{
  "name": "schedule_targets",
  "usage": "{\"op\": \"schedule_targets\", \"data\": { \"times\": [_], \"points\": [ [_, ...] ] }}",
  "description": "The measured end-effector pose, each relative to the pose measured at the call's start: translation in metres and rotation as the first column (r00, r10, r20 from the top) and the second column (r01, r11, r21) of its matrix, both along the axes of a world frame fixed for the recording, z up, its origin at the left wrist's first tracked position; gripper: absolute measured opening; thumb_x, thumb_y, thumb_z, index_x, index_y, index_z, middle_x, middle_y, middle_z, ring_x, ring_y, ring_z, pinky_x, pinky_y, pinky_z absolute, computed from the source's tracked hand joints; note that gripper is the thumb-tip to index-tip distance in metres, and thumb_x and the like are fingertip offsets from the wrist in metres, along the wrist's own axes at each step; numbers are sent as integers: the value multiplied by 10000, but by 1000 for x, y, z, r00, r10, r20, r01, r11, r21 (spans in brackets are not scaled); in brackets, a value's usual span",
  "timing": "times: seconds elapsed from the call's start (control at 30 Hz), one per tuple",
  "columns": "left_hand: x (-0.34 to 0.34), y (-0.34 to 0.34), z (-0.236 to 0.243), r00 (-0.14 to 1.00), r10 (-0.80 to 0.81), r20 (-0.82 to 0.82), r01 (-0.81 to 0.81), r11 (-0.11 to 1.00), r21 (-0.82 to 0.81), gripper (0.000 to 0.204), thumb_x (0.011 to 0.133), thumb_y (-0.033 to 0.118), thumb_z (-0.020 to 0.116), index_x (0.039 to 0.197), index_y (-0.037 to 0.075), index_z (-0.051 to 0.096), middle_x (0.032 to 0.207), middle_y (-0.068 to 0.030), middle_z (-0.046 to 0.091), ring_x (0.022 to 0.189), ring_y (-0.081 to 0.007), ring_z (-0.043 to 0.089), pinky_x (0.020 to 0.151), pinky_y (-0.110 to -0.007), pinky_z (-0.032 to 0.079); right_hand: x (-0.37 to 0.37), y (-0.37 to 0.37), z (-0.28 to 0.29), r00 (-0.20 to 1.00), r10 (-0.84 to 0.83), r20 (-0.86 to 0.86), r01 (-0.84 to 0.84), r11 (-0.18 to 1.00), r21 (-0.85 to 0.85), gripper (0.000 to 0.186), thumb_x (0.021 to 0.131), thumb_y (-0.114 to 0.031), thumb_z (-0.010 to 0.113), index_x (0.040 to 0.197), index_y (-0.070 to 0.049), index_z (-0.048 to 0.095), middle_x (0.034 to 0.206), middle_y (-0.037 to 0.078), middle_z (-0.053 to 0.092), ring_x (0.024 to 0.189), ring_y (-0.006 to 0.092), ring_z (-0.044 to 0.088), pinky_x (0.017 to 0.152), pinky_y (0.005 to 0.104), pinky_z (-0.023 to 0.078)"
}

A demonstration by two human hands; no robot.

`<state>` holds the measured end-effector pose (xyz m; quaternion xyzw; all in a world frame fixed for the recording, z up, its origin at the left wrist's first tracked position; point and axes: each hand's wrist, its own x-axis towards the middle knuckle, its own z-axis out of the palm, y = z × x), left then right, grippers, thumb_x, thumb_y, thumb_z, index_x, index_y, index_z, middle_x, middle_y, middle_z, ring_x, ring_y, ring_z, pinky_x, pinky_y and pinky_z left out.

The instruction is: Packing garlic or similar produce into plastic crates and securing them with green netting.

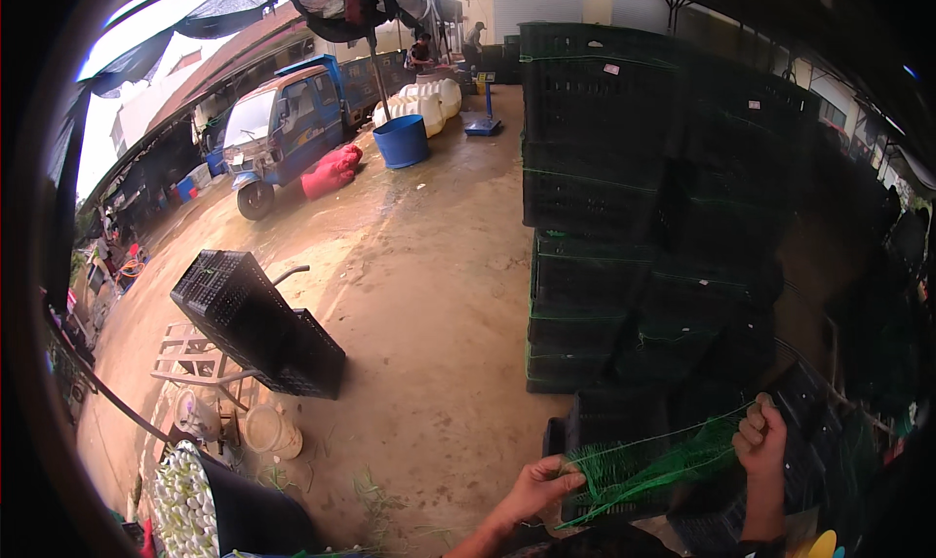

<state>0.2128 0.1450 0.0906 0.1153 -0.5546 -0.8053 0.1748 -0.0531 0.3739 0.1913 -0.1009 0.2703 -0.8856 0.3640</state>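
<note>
A green mesh net (663,470) is stretched between my two hands, its upper edge pulled into a taut cord. My left hand (539,490) pinches the net's left end, thumb on top. Higher up, my right hand (760,439) is closed on the other end of that cord. The net's lower part hangs in loose folds. Beneath and behind it are black plastic crates (609,412), partly hidden by the net and in shadow.
Tall stacks of dark crates (595,192) with green netting edges rise ahead. Tilted black crates (244,314) rest by a metal cart (185,358) at left. A dark tub (249,509) holds white-green produce. Farther off are a blue truck (307,119), a blue tub (401,144) and people.
</note>
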Motion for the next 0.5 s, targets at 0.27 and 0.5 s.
{"op": "schedule_targets", "data": {
  "times": [0.27, 0.5],
  "points": [
    [-39, -88, 25, 577, 816, 34, -743, 507, 436, 88, 895, 170, 484, 831, 113, 466, 736, -5, 502, 614, -125, 500, 467, -277, 422, 26, 34, -38, 373, 768, -520, 516, 294, 804, 346, 680, -110, 713, 995, -43, 588, 606, 42, 567, 493, 106, 533, 477, 241, 420],
    [-74, -36, 7, 917, -110, 383, 230, 931, -283, 227, 761, 35, 604, 985, 62, 577, 624, 54, 409, 555, -50, 386, 502, -197, 330, -118, 123, -85, 772, -635, -28, 592, 703, 394, 163, 874, -240, 544, 982, -118, 537, 664, -10, 505, 557, 93, 515, 400, 219, 388]
  ]
}}
